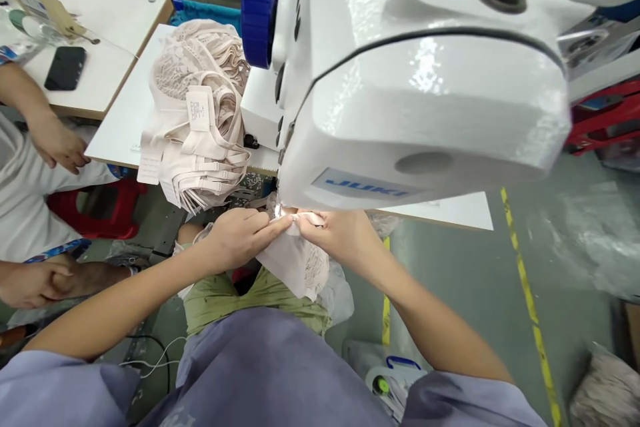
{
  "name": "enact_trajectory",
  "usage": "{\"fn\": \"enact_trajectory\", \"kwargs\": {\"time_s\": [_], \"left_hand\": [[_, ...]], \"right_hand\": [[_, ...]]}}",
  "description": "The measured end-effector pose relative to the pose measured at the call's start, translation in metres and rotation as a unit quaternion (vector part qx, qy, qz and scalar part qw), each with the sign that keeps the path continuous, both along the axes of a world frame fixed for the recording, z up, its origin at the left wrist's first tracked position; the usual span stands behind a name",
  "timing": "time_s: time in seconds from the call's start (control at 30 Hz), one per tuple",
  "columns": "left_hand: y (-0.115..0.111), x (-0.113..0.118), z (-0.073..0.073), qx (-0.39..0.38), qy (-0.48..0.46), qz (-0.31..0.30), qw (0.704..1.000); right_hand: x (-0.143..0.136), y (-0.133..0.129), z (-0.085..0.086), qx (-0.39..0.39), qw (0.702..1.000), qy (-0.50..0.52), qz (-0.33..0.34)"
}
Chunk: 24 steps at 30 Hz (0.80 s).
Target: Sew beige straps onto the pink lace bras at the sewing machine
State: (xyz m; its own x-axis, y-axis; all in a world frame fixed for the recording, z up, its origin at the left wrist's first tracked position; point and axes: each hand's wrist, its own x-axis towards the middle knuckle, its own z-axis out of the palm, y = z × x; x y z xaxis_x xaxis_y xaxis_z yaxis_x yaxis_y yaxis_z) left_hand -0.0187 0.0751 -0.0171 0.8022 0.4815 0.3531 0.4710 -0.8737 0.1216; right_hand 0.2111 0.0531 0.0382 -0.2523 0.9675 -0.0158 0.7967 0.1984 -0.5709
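Note:
A big white sewing machine (425, 80) fills the top of the view and hides its needle area. Just under its front edge, my left hand (240, 237) and my right hand (337, 237) pinch a pale beige lace garment piece (300, 264) from both sides. Their fingertips almost meet at a small bright spot beneath the machine head. The fabric hangs down from my fingers toward my lap.
A pile of beige lace bras (197, 114) with a paper tag lies on the white table (120, 127) left of the machine. Another person's hands (55, 144) and a black phone (65, 67) are at the far left. Yellow floor line (525, 294) runs at right.

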Motion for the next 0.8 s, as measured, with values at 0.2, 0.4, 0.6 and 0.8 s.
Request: {"fn": "enact_trajectory", "kwargs": {"time_s": [0.2, 0.4, 0.6, 0.8], "left_hand": [[-0.011, 0.007, 0.011, -0.025, 0.083, 0.049, 0.995], [0.004, 0.004, 0.019, -0.02, 0.079, 0.006, 0.997], [0.03, -0.001, 0.021, -0.103, 0.024, -0.071, 0.992], [-0.006, 0.018, 0.028, -0.005, 0.086, 0.01, 0.996]], "right_hand": [[0.0, -0.022, -0.034, 0.162, 0.986, -0.031, -0.039], [-0.01, -0.034, -0.058, 0.313, 0.945, -0.015, -0.095], [-0.017, -0.044, -0.071, 0.174, 0.964, 0.143, -0.144], [-0.015, -0.051, -0.084, 0.091, 0.943, 0.27, -0.17]]}}
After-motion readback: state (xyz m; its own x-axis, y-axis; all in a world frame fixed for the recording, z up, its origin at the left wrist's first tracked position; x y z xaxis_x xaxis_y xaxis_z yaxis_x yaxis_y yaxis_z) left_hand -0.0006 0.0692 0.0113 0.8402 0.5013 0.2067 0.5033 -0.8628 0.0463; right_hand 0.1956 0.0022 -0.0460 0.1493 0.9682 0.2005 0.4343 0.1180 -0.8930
